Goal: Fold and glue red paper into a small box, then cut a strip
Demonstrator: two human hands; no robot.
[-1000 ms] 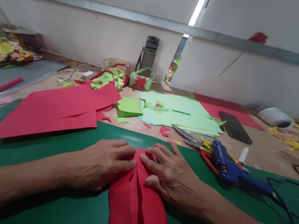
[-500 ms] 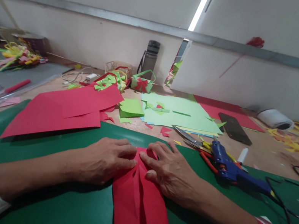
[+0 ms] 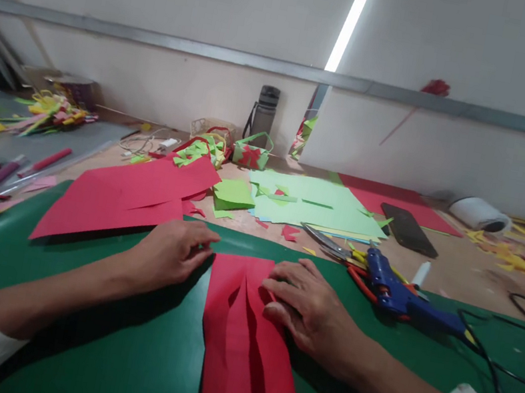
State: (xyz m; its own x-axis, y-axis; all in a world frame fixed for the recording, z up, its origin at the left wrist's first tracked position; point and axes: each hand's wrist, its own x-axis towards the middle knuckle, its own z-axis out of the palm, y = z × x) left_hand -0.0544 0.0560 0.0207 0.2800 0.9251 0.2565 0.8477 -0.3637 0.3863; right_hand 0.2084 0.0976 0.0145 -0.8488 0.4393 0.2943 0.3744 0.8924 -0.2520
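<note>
A folded red paper strip (image 3: 241,342) lies lengthwise on the green cutting mat (image 3: 120,368), with two long creased flaps meeting near its far end. My right hand (image 3: 307,303) rests flat on the strip's right flap, fingers spread and pressing down. My left hand (image 3: 171,251) is off the strip, just to its left, fingers loosely curled over the mat and holding nothing.
Large red sheets (image 3: 125,196) lie left of the hands. Light green sheets (image 3: 312,202), scissors (image 3: 330,244), a blue glue gun (image 3: 397,295) with its cable, a black phone (image 3: 402,226), a small green paper basket (image 3: 251,152) and a grey bottle (image 3: 265,110) sit further back.
My left hand has lifted off the red strip and moved left onto the mat. My right hand slid slightly right along the flap. The strip's far end is now uncovered.
</note>
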